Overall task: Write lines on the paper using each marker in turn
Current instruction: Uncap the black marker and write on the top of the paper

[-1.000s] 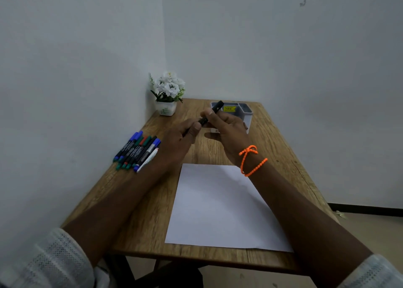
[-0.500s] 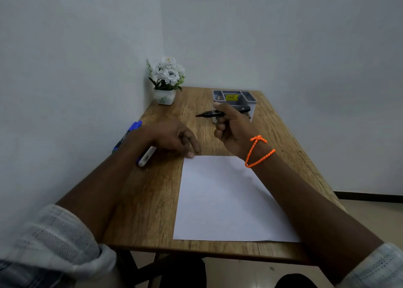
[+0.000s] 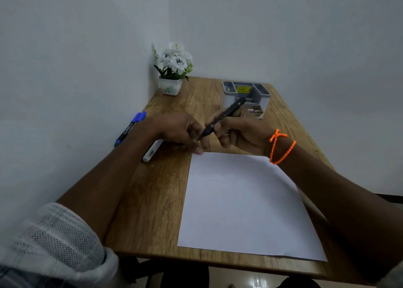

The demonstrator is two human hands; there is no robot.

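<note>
**Head view: black marker held above the paper's top edge**

Head view. Wooden worktop point(image 3: 152, 200) set in a room corner, white walls at left and behind.

Paper point(image 3: 244, 202): white sheet, flat on the worktop, lower centre of frame, near edge close to the worktop's front edge. No lines visible on it.

Right hand point(image 3: 244, 130), centre frame just above the paper's top edge: fingers curled round a black marker point(image 3: 224, 116). Marker tilted, tip pointing down-left, rear end up-right in front of the organiser. Tip sits beside the left hand's fingertips, above the paper's upper left corner; contact with paper cannot be confirmed. Orange bead bracelet point(image 3: 280, 148) on the right wrist.

Left hand point(image 3: 178, 130), left of the right hand: palm down, fingers bent downward, fingertips at or just beside the paper's upper left corner. Whether it holds anything, a cap for instance, cannot be told; fingertips blurred.

Other markers point(image 3: 130, 127): blue-capped group at the left worktop edge, mostly hidden behind the left wrist. A white marker point(image 3: 152, 150) lies beside it, partly under the left hand.

Upper frame: flower pot point(image 3: 171, 86) with white flowers in the far left corner; grey organiser point(image 3: 259, 91) with a yellow label, far centre-right.
</note>
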